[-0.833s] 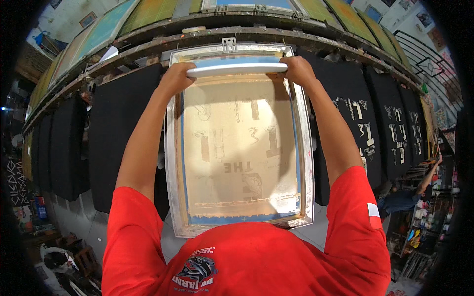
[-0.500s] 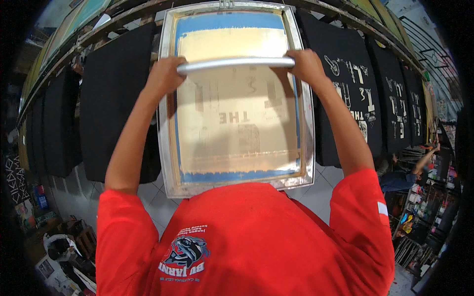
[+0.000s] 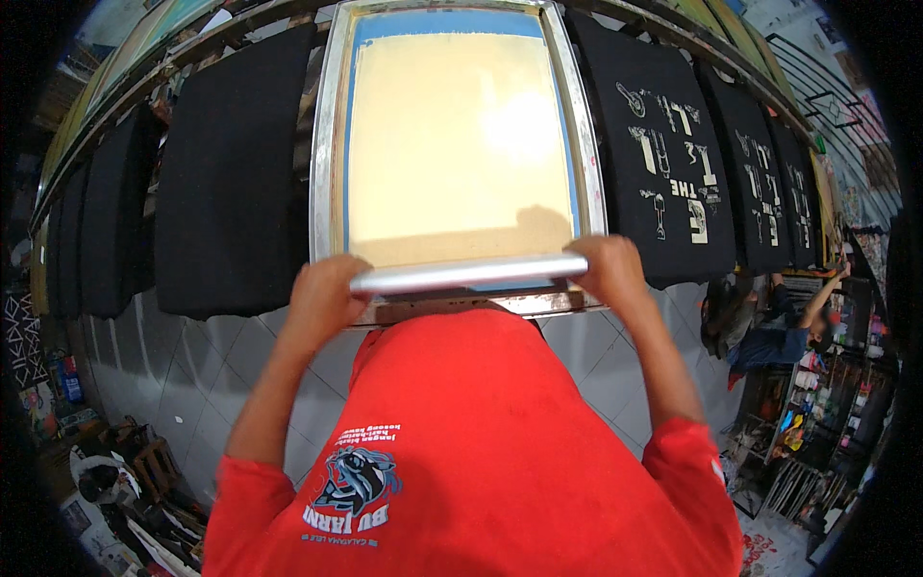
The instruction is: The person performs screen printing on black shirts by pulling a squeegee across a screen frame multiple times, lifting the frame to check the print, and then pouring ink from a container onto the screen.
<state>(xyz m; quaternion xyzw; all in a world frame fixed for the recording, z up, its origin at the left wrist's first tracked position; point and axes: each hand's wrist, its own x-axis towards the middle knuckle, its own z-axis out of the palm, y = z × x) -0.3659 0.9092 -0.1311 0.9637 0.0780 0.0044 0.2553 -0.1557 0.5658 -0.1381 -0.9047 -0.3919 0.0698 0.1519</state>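
A silver-handled squeegee lies crosswise over the near end of a metal-framed printing screen. My left hand is closed round its left end, my right hand round its right end. Most of the mesh bears a smooth cream ink layer, with a blue border showing at the far end and along the sides. The squeegee's blade edge is hidden beneath the handle. Whatever lies under the screen cannot be seen.
Left of the screen, a plain black shirt lies flat, with more black shirts beyond. To the right are black shirts with cream prints. A wooden rail runs behind. At far right, a person is beside cluttered shelves.
Both hands have pulled the squeegee toward me, from the screen's far part to its near end. Cream ink now covers the dark design that showed through the mesh.
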